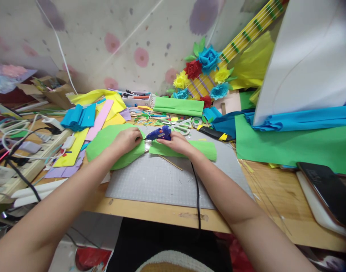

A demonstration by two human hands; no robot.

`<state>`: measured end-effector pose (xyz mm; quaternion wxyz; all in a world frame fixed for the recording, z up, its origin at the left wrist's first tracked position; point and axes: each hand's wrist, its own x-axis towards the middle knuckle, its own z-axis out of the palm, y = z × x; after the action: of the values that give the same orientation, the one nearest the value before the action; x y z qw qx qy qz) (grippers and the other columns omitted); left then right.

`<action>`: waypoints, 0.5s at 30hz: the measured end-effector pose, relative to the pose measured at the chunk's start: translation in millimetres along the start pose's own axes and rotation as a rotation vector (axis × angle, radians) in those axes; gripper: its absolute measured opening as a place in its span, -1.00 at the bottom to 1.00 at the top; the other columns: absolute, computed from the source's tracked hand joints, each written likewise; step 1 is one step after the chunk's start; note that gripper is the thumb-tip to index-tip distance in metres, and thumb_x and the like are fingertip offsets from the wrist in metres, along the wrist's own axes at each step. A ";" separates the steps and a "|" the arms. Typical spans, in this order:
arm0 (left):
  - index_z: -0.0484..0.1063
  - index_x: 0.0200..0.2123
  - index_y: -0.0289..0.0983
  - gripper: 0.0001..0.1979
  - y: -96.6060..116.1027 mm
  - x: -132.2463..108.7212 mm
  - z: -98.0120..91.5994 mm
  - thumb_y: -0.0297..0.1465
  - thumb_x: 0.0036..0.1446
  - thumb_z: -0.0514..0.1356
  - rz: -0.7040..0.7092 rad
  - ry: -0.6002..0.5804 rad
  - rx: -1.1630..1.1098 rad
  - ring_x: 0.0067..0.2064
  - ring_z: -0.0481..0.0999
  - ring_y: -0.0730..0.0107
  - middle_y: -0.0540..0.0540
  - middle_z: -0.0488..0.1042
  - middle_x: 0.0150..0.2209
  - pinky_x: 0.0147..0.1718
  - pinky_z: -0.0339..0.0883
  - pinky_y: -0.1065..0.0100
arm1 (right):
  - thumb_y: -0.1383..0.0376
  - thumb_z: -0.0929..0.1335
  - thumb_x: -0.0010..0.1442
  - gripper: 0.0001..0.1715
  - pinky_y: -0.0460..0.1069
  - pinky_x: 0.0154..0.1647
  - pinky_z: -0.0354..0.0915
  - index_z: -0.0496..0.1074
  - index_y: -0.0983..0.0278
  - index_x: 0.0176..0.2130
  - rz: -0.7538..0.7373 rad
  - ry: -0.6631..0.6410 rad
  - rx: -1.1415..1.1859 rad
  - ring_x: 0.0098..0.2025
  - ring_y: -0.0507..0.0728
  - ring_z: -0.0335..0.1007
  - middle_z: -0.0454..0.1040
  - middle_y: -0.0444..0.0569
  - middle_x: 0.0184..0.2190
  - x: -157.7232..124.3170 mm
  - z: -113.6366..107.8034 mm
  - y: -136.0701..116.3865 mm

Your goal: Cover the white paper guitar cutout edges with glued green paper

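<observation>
The person's right hand wrapped around a blue glue gun, which points toward the left hand, curled over green paper, whether it pinches anything being unclear, scissors just beyond the right hand, gray mat beneath.

I'm looking at a worn wooden desk with a grey cutting mat on it. Taking the mat as the clock's centre and the desk's near edge as six: a power strip lies at nine, yellow crepe paper between nine and ten, a white pen tray at eleven, folded green crepe paper at twelve, and a white slab bearing a smartphone toward four.
</observation>
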<state>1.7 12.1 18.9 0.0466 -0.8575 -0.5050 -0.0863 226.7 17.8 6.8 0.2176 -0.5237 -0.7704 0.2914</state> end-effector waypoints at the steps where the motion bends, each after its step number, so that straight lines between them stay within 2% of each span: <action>1: 0.50 -0.41 -0.27 -0.76 0.3 -0.8 1.2 -0.44 0.06 0.02 -0.001 0.019 0.000 -0.26 0.47 0.31 -0.11 0.51 -0.31 -0.31 0.31 0.38 | -0.10 0.34 0.03 -0.53 -0.06 -0.35 0.17 0.49 0.25 -0.38 0.010 0.000 -0.003 -0.35 0.10 0.32 0.44 -0.05 -0.47 0.0 -0.2 0.0; 4: 0.49 -0.42 -0.27 -0.76 1.3 -2.7 4.1 -0.44 0.06 0.02 -0.006 0.060 -0.010 -0.27 0.46 0.32 -0.12 0.50 -0.31 -0.32 0.31 0.37 | -0.12 0.32 0.03 -0.49 -0.05 -0.33 0.17 0.49 0.27 -0.38 0.026 -0.001 -0.014 -0.34 0.10 0.32 0.45 -0.04 -0.46 0.1 -0.5 0.4; 9: 0.49 -0.42 -0.28 -0.77 1.3 -3.6 6.1 -0.44 0.06 0.02 -0.012 0.064 -0.029 -0.26 0.46 0.29 -0.13 0.50 -0.31 -0.31 0.31 0.35 | -0.14 0.31 0.02 -0.45 -0.05 -0.33 0.17 0.49 0.28 -0.40 0.030 0.006 -0.034 -0.34 0.09 0.32 0.45 -0.04 -0.46 0.0 1.0 0.7; 15: 0.48 -0.43 -0.27 -0.77 0.7 -4.8 8.7 -0.43 0.07 0.02 -0.021 0.104 -0.028 -0.24 0.47 0.28 -0.14 0.49 -0.31 -0.30 0.33 0.34 | -0.11 0.32 0.04 -0.50 -0.06 -0.34 0.18 0.50 0.26 -0.36 0.025 0.003 -0.024 -0.35 0.09 0.33 0.46 -0.05 -0.44 -0.3 1.0 -0.9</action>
<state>1.0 9.1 9.4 0.0597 -0.8470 -0.5098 -0.1383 225.6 17.0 6.7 0.2089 -0.5363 -0.7670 0.2837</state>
